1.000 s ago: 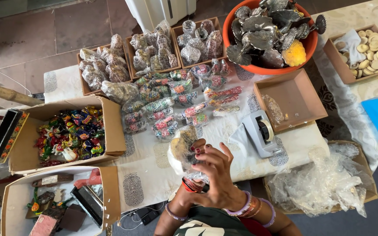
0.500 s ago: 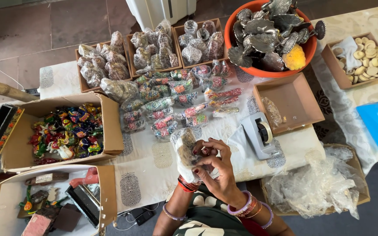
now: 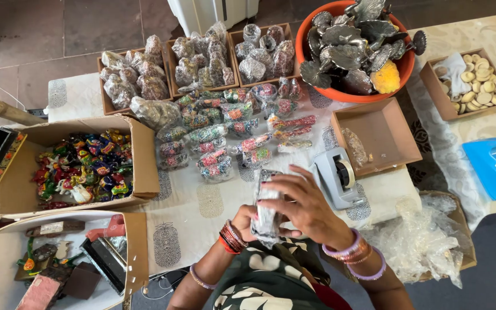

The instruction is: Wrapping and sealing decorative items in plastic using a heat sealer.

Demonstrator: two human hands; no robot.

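Observation:
Both my hands hold one small bubble-wrapped packet [image 3: 266,213] upright just above the near edge of the table. My right hand [image 3: 302,208] covers its top and right side with fingers curled over it. My left hand [image 3: 243,221] grips it from below and the left, mostly hidden behind the packet. A grey tape dispenser [image 3: 337,175] sits just right of my hands. Several wrapped colourful packets [image 3: 225,135] lie on the patterned cloth [image 3: 190,201] beyond my hands.
Small brown boxes of wrapped items [image 3: 199,57] line the far side. An orange bowl [image 3: 317,80] holds metal pieces. An empty brown tray [image 3: 377,135], loose plastic wrap [image 3: 426,241], a blue device [image 3: 492,166], a box of painted figures [image 3: 81,166] and another open box [image 3: 58,258] surround me.
My hands have turned the packet from tilted to upright, and my right hand has slid over its top. The view has shifted slightly.

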